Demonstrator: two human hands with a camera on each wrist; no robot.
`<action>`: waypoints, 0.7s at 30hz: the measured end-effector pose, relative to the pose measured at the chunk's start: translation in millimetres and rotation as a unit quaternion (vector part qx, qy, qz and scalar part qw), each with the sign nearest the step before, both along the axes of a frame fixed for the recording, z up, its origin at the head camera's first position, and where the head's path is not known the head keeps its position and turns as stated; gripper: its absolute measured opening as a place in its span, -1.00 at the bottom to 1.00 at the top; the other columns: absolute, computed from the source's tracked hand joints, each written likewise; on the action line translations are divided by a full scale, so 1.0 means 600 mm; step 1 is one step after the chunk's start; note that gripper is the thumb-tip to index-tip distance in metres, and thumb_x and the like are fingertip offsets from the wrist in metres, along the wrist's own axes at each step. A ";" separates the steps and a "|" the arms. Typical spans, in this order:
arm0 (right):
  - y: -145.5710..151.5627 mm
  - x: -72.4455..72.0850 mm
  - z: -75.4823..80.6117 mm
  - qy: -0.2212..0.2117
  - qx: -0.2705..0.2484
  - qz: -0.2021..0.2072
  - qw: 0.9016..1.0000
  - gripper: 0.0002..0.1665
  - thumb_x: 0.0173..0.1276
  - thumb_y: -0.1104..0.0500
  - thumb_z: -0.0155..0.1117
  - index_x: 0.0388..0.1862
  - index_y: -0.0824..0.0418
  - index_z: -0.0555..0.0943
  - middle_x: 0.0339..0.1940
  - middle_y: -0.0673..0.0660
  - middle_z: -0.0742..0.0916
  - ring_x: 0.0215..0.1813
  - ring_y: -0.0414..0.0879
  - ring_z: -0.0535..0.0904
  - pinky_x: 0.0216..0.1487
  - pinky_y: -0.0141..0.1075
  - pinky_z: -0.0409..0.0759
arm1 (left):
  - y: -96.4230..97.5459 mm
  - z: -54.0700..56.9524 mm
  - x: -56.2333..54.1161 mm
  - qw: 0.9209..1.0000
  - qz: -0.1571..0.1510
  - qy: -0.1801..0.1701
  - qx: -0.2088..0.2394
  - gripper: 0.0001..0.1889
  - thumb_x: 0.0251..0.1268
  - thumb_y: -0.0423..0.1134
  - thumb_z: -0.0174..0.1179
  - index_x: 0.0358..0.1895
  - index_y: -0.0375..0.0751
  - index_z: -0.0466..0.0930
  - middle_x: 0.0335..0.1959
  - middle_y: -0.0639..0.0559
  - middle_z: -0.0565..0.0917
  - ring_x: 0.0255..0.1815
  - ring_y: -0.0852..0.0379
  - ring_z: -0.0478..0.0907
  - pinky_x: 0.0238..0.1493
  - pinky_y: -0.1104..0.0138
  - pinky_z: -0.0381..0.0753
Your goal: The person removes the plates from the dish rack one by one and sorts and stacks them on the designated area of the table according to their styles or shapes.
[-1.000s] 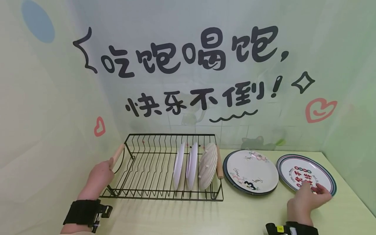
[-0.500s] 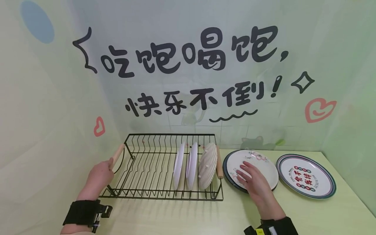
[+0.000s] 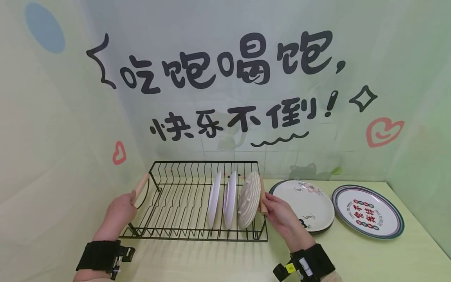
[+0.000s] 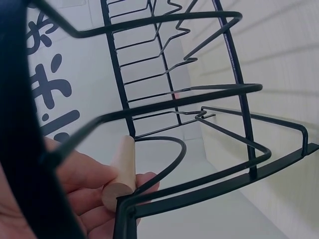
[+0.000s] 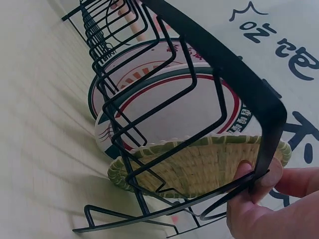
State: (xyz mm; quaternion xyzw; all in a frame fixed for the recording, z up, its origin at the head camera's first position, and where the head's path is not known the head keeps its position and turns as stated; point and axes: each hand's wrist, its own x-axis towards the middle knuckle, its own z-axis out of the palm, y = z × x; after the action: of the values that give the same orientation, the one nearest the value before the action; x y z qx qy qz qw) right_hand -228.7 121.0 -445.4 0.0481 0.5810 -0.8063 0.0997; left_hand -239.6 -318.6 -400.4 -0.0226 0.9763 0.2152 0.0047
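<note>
A black wire dish rack (image 3: 204,161) stands on the table. My left hand (image 3: 121,211) grips the light wooden handle (image 3: 141,186) at its left end; the left wrist view shows fingers and thumb around this handle (image 4: 124,164). At the other end, my right hand (image 3: 283,221) holds the matching right handle (image 3: 262,205), its thumb and fingers around the wood. Upright in the rack's right part are two white plates, one (image 3: 214,201) left of the other (image 3: 230,201), and a round woven tray (image 3: 250,199). In the right wrist view, the woven tray (image 5: 199,159) stands nearest the right handle.
Right of the rack, a white floral plate (image 3: 306,203) lies flat on a dark-rimmed one. Farther right lies a white plate (image 3: 368,211) with red lettering. A printed backdrop (image 3: 225,23) rises behind the table (image 3: 197,262).
My right hand has moved left from the red-lettered plate, across the floral plate, and has taken hold of the rack's right handle. The left hand stays on the left handle.
</note>
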 end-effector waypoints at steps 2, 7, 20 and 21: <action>-0.002 -0.001 0.001 0.000 -0.006 -0.006 1.000 -0.43 0.50 0.29 -0.13 0.45 0.39 0.13 0.30 0.31 0.40 -0.08 -0.26 0.55 -0.09 -0.50 0.53 | 0.000 0.001 0.001 1.000 -0.002 0.006 -0.002 -0.42 0.25 -0.51 -0.05 0.35 -0.58 0.08 0.08 -0.65 0.38 -0.61 0.03 0.20 -0.59 0.30 0.25; -0.004 -0.003 0.001 -0.008 -0.011 -0.028 1.000 -0.44 0.48 0.30 -0.08 0.42 0.38 0.19 0.28 0.31 0.43 -0.10 -0.23 0.58 -0.09 -0.47 0.58 | 0.001 0.000 0.001 1.000 -0.008 0.010 -0.005 -0.42 0.24 -0.52 -0.06 0.35 -0.58 0.08 0.10 -0.65 0.37 -0.63 0.03 0.20 -0.60 0.30 0.26; -0.007 -0.003 -0.001 -0.024 -0.007 -0.044 0.999 -0.46 0.47 0.27 -0.05 0.40 0.35 0.23 0.28 0.30 0.44 -0.08 -0.21 0.57 -0.07 -0.44 0.59 | 0.014 -0.010 0.004 0.998 -0.004 0.016 -0.054 -0.37 0.36 -0.36 -0.06 0.37 -0.66 -0.05 0.00 -0.64 0.42 -0.51 -0.11 0.43 -0.57 0.21 0.41; -0.007 -0.003 -0.001 -0.024 -0.008 -0.045 0.999 -0.46 0.47 0.27 -0.05 0.40 0.35 0.23 0.28 0.30 0.44 -0.08 -0.21 0.57 -0.06 -0.44 0.59 | 0.019 -0.009 0.005 0.998 -0.003 0.023 -0.062 -0.37 0.38 -0.30 -0.05 0.36 -0.66 -0.01 -0.03 -0.63 0.43 -0.46 -0.16 0.45 -0.55 0.17 0.43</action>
State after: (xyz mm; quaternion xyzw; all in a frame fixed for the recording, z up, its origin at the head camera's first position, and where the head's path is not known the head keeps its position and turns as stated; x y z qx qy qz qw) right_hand -230.6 116.5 -446.2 0.0923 0.5691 -0.8134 0.0775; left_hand -236.7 -307.3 -406.0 -0.0146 0.9877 0.1543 -0.0185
